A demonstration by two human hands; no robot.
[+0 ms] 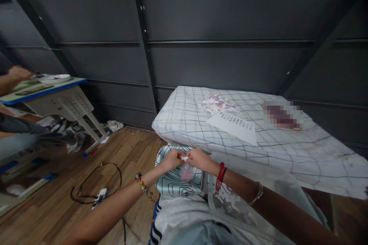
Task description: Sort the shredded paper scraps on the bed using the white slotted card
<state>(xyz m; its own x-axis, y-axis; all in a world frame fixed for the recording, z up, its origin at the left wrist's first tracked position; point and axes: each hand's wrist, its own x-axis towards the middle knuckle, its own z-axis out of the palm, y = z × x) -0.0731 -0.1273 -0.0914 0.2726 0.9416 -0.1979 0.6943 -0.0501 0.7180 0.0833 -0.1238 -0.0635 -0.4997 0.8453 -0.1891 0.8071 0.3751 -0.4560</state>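
Our left hand [173,159] and right hand [198,159] pinch a small white thing [184,158] together, by the far edge of the pillow [169,187]; a clear pinkish bag [186,173] is just below. Paper bits [217,104] lie toward the bed's [178,118] far left corner.

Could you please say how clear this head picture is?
In the head view, the dark wall is dimly lit; a pixelated patch masks something on the checked sheet; the pink item by the right hand looks too soft to identify.
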